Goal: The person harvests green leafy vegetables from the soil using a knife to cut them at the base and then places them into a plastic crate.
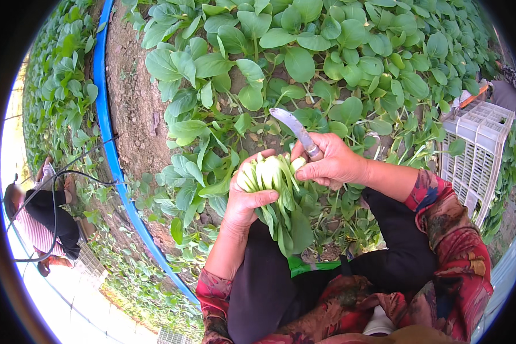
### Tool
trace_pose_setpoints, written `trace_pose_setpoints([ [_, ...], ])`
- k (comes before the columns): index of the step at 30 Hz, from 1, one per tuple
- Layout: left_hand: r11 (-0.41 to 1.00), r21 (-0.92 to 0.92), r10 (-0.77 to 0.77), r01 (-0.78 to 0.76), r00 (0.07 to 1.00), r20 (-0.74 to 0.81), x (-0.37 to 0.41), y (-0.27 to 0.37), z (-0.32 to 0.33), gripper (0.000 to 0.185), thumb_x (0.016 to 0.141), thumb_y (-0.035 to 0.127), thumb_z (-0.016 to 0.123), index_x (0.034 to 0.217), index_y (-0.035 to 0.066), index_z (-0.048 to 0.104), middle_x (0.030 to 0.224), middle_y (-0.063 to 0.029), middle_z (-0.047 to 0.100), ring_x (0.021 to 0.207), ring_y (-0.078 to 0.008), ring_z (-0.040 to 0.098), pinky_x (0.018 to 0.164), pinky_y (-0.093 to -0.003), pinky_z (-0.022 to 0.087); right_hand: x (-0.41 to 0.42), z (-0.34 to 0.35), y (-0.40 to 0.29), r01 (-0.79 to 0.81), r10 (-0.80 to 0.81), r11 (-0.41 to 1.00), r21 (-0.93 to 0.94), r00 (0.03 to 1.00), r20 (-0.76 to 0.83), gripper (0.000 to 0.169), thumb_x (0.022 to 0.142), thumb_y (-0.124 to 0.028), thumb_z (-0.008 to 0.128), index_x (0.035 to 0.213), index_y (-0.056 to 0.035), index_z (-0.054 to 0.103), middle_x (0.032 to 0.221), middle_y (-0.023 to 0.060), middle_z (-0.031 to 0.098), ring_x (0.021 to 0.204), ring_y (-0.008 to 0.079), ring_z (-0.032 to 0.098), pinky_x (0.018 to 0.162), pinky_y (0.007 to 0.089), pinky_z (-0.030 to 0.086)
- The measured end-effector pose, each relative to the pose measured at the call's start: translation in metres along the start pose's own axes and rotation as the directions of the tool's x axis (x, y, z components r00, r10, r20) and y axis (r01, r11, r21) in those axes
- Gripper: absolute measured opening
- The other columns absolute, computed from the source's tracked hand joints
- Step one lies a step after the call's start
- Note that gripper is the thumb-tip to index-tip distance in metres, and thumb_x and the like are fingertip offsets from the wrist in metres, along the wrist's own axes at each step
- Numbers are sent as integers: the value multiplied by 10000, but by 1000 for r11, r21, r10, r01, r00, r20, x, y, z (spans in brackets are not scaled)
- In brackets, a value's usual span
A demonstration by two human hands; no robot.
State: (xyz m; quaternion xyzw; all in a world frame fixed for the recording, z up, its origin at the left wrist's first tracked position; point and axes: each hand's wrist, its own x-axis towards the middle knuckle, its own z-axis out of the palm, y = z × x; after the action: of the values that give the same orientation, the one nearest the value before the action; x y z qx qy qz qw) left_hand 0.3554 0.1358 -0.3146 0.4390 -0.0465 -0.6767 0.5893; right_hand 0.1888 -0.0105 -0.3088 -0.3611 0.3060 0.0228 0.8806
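Several cut leafy greens with pale stems, a bunch (279, 185), are gripped in my left hand (251, 193), stem ends up and leaves hanging down over my lap. My right hand (331, 161) is closed around the handle of a small curved knife (296, 127), whose blade points up and to the left. The thumb and fingers of that same hand also pinch the pale base of one green (298, 164) at the bunch's right side. Growing leafy greens (299, 64) stand just beyond both hands.
A white plastic crate (473, 150) stands at the right, with a partly visible person (509, 99) behind it. A blue hose (107, 107) runs along bare soil (131, 94) on the left. Beyond it, another person (47, 219) crouches near a crate (88, 258). Dark cords cross there.
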Motion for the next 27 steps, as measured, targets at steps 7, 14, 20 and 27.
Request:
trace_pose_setpoints([
  [7,994,43,-89,96,985,-145,32,18,-22,704,560,-78,735,1222,9,511,1096,-74,628,994,-179,604,933,-328,461,32,-16,8,-6,4,999,-49,999,-53,284,881,-169,644,1085,-21,511,655,-22,513,431,44,429,374,198,347],
  [14,953,297,61,60,922,-381,48,75,-72,767,600,-108,650,1328,2,435,1102,-118,621,957,-214,626,893,-348,499,79,-35,30,-63,63,741,-669,998,-24,353,965,-326,479,1210,-75,434,669,65,526,536,193,553,507,351,464],
  [20,797,556,113,236,846,-521,24,52,-108,839,584,-44,726,1354,-46,394,1137,-106,593,982,-172,582,902,-283,456,116,-20,66,75,-62,505,-860,997,50,317,949,-304,481,1143,-58,438,770,202,604,749,421,589,679,489,461],
  [27,764,582,81,278,854,-514,14,26,-94,723,591,3,758,1259,-56,488,1056,-71,628,924,-139,595,866,-265,466,145,-22,70,1,-65,364,-931,998,-24,264,918,-243,477,1039,-10,496,788,233,623,747,426,606,669,511,472],
])
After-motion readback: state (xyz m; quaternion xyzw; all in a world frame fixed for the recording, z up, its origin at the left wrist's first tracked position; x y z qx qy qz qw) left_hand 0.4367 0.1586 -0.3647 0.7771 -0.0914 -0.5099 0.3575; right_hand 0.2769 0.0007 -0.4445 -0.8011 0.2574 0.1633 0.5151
